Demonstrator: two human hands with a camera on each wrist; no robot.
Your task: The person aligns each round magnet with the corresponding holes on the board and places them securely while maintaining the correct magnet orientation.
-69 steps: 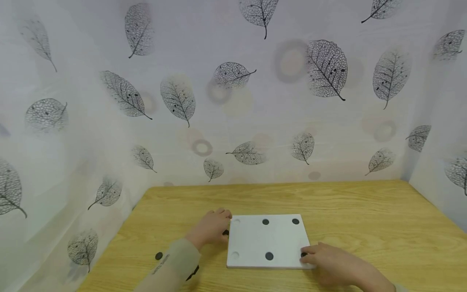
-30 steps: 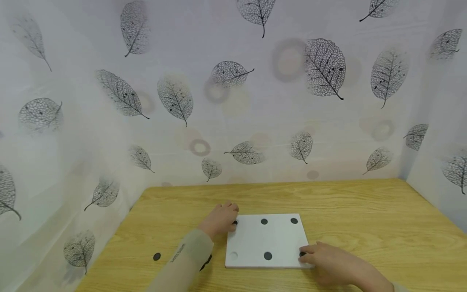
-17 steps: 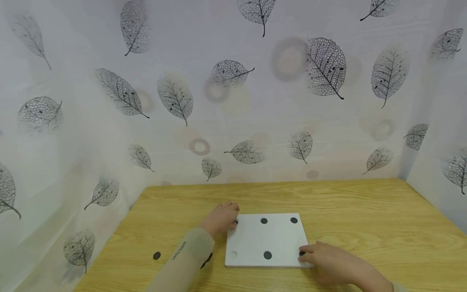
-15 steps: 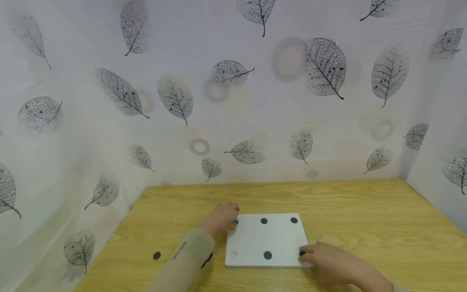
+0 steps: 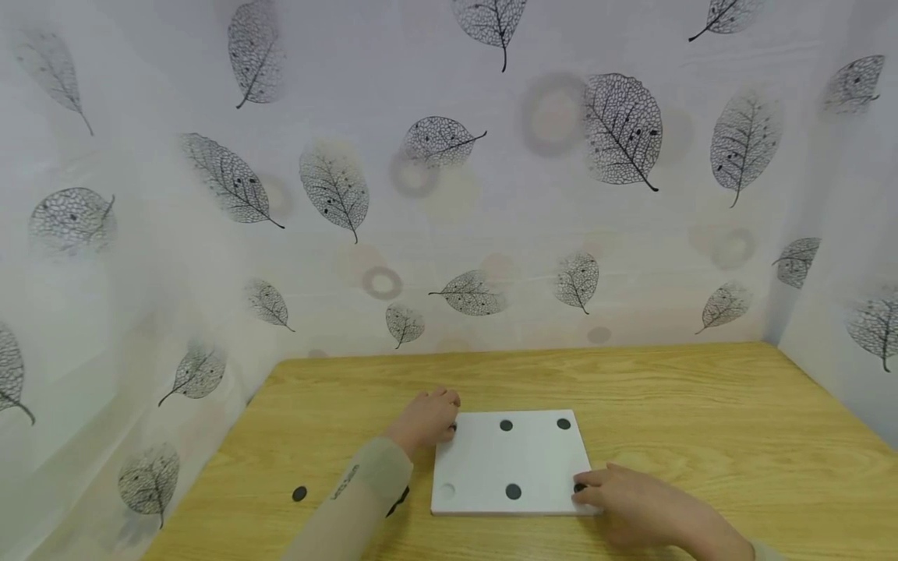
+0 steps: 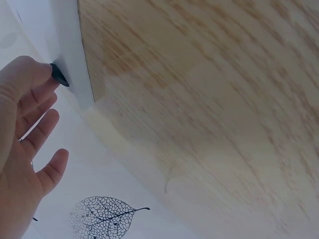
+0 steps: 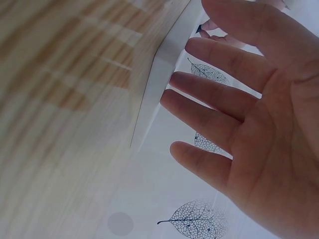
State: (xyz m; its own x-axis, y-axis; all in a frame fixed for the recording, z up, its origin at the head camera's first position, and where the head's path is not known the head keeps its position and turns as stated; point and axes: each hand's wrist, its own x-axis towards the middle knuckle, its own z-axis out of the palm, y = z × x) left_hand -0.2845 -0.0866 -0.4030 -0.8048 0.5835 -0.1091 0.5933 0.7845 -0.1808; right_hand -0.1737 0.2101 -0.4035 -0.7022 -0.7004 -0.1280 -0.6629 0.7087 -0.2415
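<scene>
A white rectangular board [image 5: 484, 460] lies on the table, with round recesses near its edges. Black discs [image 5: 514, 492] fill several of them, while the near left recess [image 5: 447, 491] shows bare white. At the far left corner, my left hand [image 5: 424, 421] pinches a black disc [image 6: 60, 75] between thumb and index finger; in the left wrist view it is tilted against the board, other fingers spread. My right hand [image 5: 641, 502] rests at the near right corner, fingertips beside the disc [image 5: 579, 488] there. The right wrist view shows its fingers [image 7: 209, 94] extended along the board's side.
One loose black disc [image 5: 299, 493] lies on the wooden table [image 5: 701, 413], left of my left sleeve [image 5: 361, 483]. A pale curtain [image 5: 449, 234] with leaf prints hangs behind the table and along both sides.
My left hand has carried the black disc from beside the board's left edge up to the far left recess, and has stayed there since. The right hand keeps its place.
</scene>
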